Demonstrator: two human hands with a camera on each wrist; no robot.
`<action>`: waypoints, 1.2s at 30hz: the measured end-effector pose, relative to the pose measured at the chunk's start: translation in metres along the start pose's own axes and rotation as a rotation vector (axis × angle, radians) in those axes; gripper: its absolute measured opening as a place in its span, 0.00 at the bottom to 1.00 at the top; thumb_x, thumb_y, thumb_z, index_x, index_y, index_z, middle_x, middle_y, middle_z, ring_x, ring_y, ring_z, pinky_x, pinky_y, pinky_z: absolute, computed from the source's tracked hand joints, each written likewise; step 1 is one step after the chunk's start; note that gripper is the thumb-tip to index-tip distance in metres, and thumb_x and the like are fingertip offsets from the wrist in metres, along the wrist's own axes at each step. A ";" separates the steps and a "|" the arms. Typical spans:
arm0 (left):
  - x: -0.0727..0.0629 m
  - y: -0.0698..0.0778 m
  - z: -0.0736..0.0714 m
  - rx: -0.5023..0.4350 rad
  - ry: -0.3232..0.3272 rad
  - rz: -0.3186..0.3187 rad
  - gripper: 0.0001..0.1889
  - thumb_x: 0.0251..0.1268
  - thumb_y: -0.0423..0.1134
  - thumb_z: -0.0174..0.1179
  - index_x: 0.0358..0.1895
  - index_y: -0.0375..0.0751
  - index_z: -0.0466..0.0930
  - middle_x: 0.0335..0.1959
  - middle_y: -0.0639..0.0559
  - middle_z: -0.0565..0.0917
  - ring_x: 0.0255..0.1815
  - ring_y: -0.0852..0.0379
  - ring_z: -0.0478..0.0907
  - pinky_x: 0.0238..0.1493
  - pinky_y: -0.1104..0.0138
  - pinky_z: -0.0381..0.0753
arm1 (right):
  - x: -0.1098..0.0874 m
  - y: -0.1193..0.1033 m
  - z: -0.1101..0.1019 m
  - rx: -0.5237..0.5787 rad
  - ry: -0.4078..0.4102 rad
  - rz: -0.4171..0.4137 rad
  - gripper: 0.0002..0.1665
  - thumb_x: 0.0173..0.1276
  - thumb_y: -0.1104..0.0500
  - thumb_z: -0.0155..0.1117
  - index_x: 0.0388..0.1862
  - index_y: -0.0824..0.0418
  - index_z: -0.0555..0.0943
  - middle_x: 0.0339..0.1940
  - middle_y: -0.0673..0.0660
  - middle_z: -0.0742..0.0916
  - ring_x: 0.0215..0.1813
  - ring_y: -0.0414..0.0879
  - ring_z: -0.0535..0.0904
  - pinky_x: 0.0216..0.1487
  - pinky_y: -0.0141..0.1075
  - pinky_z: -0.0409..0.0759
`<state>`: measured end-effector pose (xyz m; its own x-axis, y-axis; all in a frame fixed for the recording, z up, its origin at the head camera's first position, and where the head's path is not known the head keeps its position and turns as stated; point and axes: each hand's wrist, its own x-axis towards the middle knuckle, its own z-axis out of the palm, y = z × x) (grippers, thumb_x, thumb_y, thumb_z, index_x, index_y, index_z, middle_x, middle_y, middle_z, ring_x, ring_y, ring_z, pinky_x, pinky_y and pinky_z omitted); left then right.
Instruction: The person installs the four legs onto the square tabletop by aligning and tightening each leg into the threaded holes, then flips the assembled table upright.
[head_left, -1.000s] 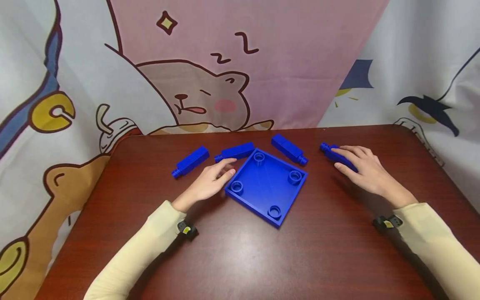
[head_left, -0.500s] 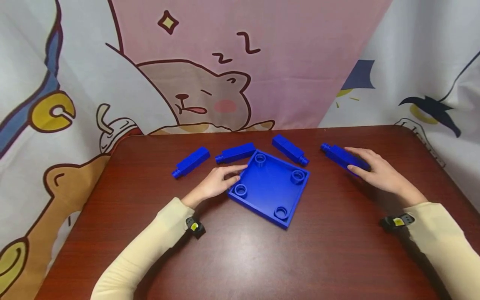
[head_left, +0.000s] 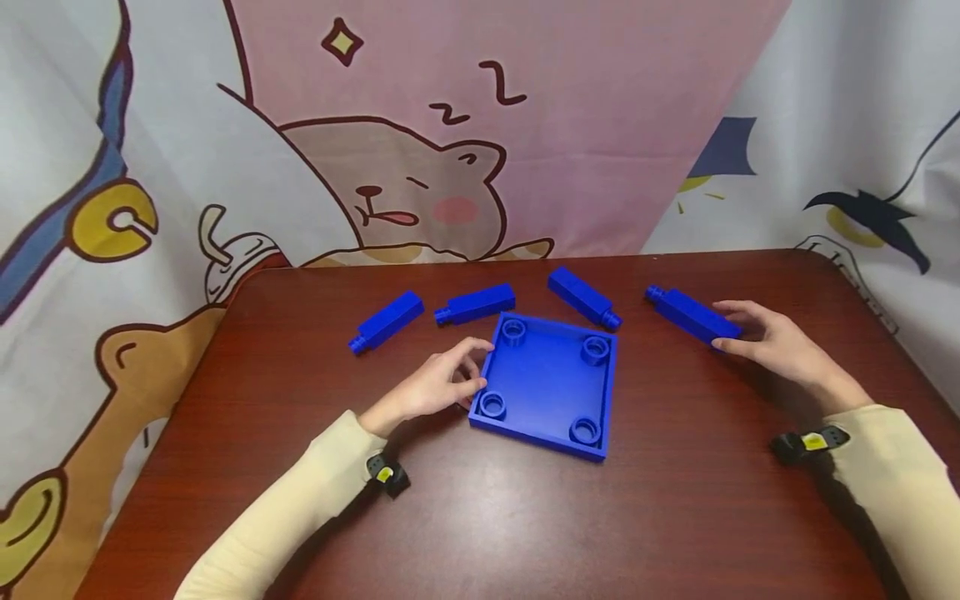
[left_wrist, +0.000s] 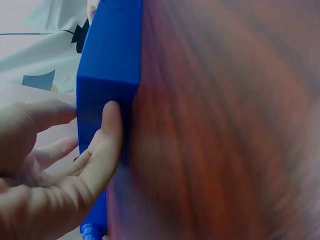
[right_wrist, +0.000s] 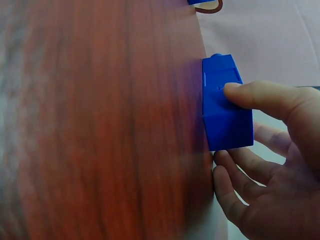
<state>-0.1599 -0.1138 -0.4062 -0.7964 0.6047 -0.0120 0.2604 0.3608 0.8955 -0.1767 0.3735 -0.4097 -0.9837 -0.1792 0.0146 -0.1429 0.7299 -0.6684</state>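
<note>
In the head view, the left hand (head_left: 429, 385) holds the left rim of the tray (head_left: 550, 382) between thumb and bent fingers, perhaps to steady it; right of the tray, the right hand (head_left: 791, 354) pinches a block (head_left: 690, 316) by its plain end, leaving the other free. Three other blocks (head_left: 476, 305) lie beyond the tray. The left wrist view cuts the tray off; the right wrist view nearly hides the block's free end.

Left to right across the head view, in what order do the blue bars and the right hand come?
Leftmost blue bar, second blue bar, third blue bar, fourth blue bar, then the right hand gripping that last bar's end.
</note>
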 end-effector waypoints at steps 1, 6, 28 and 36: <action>-0.002 0.001 0.001 -0.025 -0.009 -0.009 0.27 0.65 0.25 0.59 0.66 0.36 0.64 0.32 0.42 0.78 0.24 0.49 0.81 0.24 0.62 0.83 | 0.000 0.001 0.000 0.007 0.004 0.018 0.34 0.65 0.56 0.68 0.65 0.68 0.69 0.54 0.75 0.77 0.45 0.57 0.79 0.35 0.22 0.71; -0.009 0.005 0.009 -0.062 -0.015 -0.046 0.32 0.64 0.23 0.57 0.71 0.35 0.58 0.32 0.41 0.76 0.24 0.49 0.81 0.25 0.62 0.83 | -0.003 0.005 -0.001 0.036 0.055 0.078 0.30 0.65 0.53 0.68 0.60 0.68 0.74 0.51 0.69 0.80 0.37 0.32 0.76 0.34 0.23 0.73; -0.022 0.004 0.009 -0.066 0.061 -0.073 0.39 0.62 0.26 0.61 0.75 0.34 0.52 0.29 0.42 0.79 0.25 0.50 0.83 0.25 0.63 0.83 | 0.006 -0.032 -0.014 0.271 0.277 0.084 0.24 0.64 0.56 0.70 0.59 0.58 0.79 0.40 0.36 0.82 0.44 0.34 0.74 0.32 0.22 0.70; -0.013 -0.006 -0.011 0.191 0.081 0.020 0.39 0.55 0.36 0.70 0.71 0.37 0.64 0.63 0.36 0.69 0.56 0.43 0.75 0.47 0.61 0.80 | 0.008 -0.060 -0.017 0.260 0.276 0.017 0.26 0.62 0.58 0.71 0.60 0.59 0.80 0.42 0.32 0.83 0.48 0.33 0.74 0.39 0.20 0.69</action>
<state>-0.1571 -0.1319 -0.4069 -0.8292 0.5570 0.0478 0.3695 0.4819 0.7945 -0.1776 0.3391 -0.3568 -0.9832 0.0424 0.1777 -0.1282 0.5328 -0.8365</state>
